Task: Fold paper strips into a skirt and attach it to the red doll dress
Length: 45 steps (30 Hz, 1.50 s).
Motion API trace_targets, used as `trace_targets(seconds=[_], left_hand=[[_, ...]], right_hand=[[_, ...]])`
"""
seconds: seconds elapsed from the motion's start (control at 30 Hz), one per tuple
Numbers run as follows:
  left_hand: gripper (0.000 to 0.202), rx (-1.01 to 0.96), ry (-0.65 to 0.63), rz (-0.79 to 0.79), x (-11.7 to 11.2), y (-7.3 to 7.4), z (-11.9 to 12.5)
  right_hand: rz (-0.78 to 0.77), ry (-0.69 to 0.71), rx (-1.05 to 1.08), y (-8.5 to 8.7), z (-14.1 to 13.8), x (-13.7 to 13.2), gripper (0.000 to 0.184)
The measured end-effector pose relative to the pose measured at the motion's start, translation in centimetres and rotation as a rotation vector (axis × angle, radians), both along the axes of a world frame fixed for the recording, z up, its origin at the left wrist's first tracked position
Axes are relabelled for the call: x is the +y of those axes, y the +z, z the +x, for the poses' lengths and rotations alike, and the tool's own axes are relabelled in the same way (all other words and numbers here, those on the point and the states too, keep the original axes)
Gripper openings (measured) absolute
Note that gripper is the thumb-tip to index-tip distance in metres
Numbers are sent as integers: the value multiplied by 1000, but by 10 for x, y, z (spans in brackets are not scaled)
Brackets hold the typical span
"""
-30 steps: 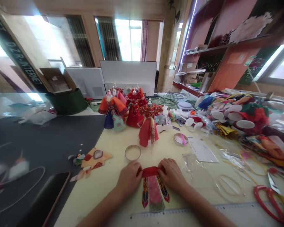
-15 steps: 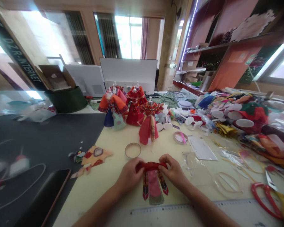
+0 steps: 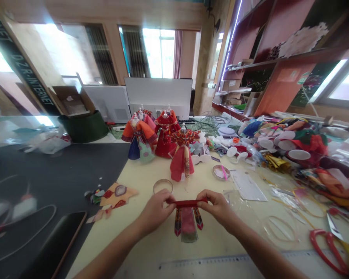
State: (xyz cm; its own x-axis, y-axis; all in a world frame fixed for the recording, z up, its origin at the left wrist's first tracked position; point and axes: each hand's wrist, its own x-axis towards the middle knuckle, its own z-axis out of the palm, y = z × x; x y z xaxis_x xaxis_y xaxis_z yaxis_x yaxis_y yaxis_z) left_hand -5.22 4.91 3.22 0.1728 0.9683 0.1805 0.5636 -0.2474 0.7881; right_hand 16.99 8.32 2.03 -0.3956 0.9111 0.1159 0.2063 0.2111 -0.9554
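My left hand [image 3: 156,211] and my right hand [image 3: 218,206] each pinch one end of a narrow red band [image 3: 187,202], holding it level just above the pale yellow table [image 3: 151,248]. From the band hang a pink-green panel and two patterned red strips [image 3: 187,224], whose lower ends touch the table. Both hands are closed on the piece. Behind it stand small paper dress figures: an orange and blue one [image 3: 139,139], a red one [image 3: 166,133] and a nearer red and pink one [image 3: 182,159].
A round tape ring [image 3: 163,186] lies just beyond my left hand, another roll [image 3: 221,172] to the right. Paper scraps [image 3: 116,193] and a dark phone [image 3: 56,244] lie left. Red scissors [image 3: 328,248], a ruler [image 3: 221,263] and heaps of craft material [image 3: 293,147] fill the right.
The red-banded piece was lying flat under my fingers; I have lifted its top edge off the table and pulled the band straight between both hands.
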Motion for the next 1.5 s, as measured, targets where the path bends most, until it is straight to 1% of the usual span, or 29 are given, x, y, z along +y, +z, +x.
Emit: trace_targets(seconds=[0.13,0.23,0.4,0.5,0.6,0.8,1.0,1.27,1.5], left_hand=[[8,-144,2,62,15,17,-2],[8,-249,46,112,32,26,-3],[11,-368,157,239,66,32,-5],[11,-412,194,290,84,35,-7],[10,-438,205,309,95,37,-7],[9,-453,199,332,107,41,-7],[8,-465,200,341,118,42,-10],[13,-540,243,263,133,38,-11],[13,-591,244,181,131,39,-10]], right_hand=[[-12,-29,117,15,-6,14,17],[15,-81,204,28,-15,30,19],[73,-142,320,44,-32,61,24],[100,-183,367,48,-40,76,26],[114,-211,388,50,-44,87,26],[130,-229,414,50,-47,103,24],[140,-223,407,52,-49,114,23],[132,-216,403,51,-50,122,26],[121,-215,384,49,-48,122,24]])
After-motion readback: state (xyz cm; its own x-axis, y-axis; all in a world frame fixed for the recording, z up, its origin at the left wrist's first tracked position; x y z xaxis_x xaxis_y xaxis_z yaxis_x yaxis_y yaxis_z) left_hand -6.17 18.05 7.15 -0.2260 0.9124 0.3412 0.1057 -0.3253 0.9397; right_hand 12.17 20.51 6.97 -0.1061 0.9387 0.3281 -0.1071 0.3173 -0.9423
